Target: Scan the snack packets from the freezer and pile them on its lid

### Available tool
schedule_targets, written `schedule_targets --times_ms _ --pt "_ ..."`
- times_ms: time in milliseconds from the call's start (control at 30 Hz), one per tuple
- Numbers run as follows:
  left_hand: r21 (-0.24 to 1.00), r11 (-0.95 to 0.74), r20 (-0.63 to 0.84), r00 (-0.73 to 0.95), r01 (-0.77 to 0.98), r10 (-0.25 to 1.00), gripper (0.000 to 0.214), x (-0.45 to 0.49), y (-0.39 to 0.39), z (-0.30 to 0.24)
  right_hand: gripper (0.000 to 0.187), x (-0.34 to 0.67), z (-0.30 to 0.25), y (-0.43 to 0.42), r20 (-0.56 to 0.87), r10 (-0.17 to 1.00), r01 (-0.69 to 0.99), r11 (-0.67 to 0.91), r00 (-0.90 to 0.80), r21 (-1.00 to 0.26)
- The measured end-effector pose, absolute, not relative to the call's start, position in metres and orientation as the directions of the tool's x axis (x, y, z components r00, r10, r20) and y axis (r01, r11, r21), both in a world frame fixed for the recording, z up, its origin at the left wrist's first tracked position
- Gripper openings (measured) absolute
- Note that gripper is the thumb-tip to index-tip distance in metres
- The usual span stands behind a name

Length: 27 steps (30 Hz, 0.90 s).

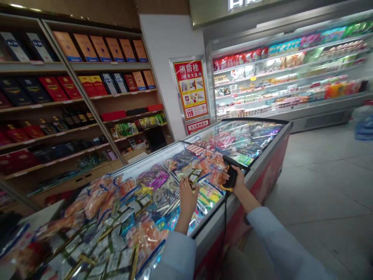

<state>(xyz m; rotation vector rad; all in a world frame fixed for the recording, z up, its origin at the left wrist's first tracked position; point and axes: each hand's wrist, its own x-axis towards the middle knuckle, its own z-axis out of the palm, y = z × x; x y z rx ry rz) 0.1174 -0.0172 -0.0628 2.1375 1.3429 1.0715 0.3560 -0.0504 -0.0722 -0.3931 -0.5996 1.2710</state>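
My right hand (238, 181) is wrapped round a black barcode scanner (231, 178) with yellow trim, above the freezer's front rim. A dark cord hangs from it down the freezer's side. My left hand (188, 196) is over the goods, its thumb and fingers on the near edge of a small clear food packet (196, 175) with gold and dark green print. Below both hands, the chest freezer (264, 171) is full of bagged food. Orange-coloured bags (210, 165) lie between and beyond the hands, and purple packets (159, 177) lie to the left.
More packets (113, 249) are heaped at the near left end. Shelves of boxed goods (87, 46) stand along the left wall. A red fire-hydrant sign (190, 89) hangs ahead. An open chiller (279, 77) runs along the back right, with tiled floor (326, 175) before it.
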Motion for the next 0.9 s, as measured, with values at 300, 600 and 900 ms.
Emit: schedule_targets --times_ms 300,600,900 --pt "0.666 -0.454 0.411 0.217 0.591 0.885 0.069 0.112 -0.012 -0.062 0.021 0.355 -0.072 -0.052 0.189 0.946 -0.792 0.325 0.265 -0.517" --pt "0.754 -0.458 0.406 0.214 0.470 0.888 0.058 0.112 -0.020 -0.036 0.022 0.343 -0.057 -0.066 0.236 0.959 -0.737 0.271 0.154 -0.619" --pt "0.680 -0.656 0.699 -0.019 0.329 0.715 0.056 0.020 -0.065 0.076 0.018 0.260 0.022 -0.064 0.362 0.929 -0.737 0.293 0.071 -0.609"
